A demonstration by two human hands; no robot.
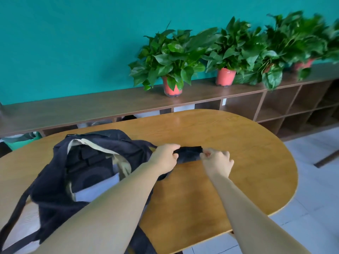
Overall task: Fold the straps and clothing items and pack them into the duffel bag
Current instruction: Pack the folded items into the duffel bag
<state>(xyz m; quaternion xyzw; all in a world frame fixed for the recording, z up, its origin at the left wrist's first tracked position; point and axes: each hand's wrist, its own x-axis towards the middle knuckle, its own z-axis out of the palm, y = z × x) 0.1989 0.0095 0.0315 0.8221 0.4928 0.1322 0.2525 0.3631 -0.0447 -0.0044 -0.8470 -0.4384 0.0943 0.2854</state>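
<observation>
While both hands work at frame centre, the left hand (pixel 165 157) has its fingers curled round the left end of a black fabric piece (pixel 189 154), and the right hand (pixel 217 163) pinches the right end between thumb and bent fingers. Neither hand holds anything else.

Fabric piece: matte black, folded into a short, wide band stretched between the two hands. It sits just above the table (pixel 247 162), or possibly on it; contact can't be told. It is just right of the bag's mouth. Can't tell whether it is a strap or a garment, nor whether it joins the bag.

Duffel bag (pixel 47 184): centre-left to lower left of the frame, lying on the table, soft and slumped. Dark navy-black outer, beige lining showing at the rim, mouth open wide. Inside are dark folded items (pixel 89 162) with a faint ring pattern, and a pale lavender-white item (pixel 95 189) at the near side. A dark carry strap (pixel 13 219) loops down at the lower left. The left forearm crosses over the bag's near edge.

Background: rounded wooden tabletop, brown shelf unit (pixel 91 105) across the middle, potted green plants (pixel 170 57) in red pots at upper right, teal wall (pixel 73 43), and pale tiled floor (pixel 311 208) at lower right.
</observation>
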